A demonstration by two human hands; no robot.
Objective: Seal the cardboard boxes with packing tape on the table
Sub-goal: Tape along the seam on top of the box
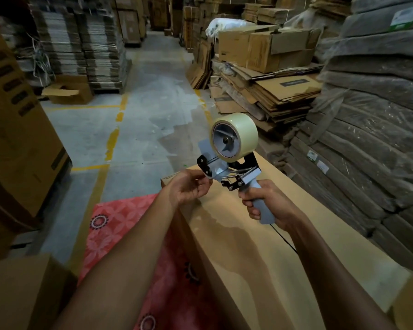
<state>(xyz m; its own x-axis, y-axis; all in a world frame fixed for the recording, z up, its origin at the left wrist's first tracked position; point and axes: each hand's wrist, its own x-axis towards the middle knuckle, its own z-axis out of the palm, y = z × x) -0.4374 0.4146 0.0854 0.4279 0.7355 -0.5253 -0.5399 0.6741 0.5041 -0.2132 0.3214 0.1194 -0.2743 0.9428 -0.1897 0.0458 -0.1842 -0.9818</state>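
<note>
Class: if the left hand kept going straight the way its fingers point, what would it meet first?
The tape dispenser: the left hand aims its fingers at the dispenser's front plate, and they look almost in contact with it already, though depth is unclear.

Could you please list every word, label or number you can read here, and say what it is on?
None can be read.
Green-and-white label on the wrapped bundles: too blurred.
Dark strip on the flattened cardboard: too blurred.
Dark marks on the tall left box: too blurred.
</note>
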